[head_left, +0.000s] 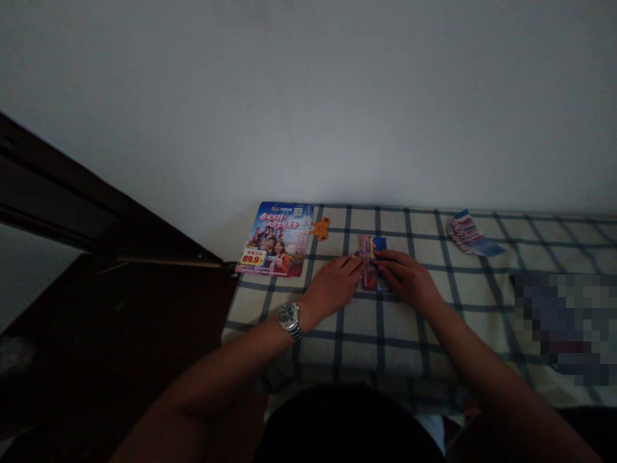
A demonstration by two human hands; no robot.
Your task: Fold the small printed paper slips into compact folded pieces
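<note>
A partly folded, colourful leaflet (380,244) lies on the checked tablecloth between my two hands. My left hand (336,283), with a watch on its wrist, has its fingers closed together at the leaflet's left side. From the other side my right hand (409,278) grips the leaflet, its fingertips on the printed face. Both hands rest low over the cloth, and they cover parts of the leaflet's edges. Left of them lies a stack of flat leaflets (277,239) printed with a castle and the price 89.9.
Folded leaflets (466,235) lie in a fanned pile at the right. An orange bear-shaped piece (320,229) is beside the flat stack. The tablecloth (357,341) meets a pale wall (308,103) behind. A blurred-out patch (569,328) covers something at the right.
</note>
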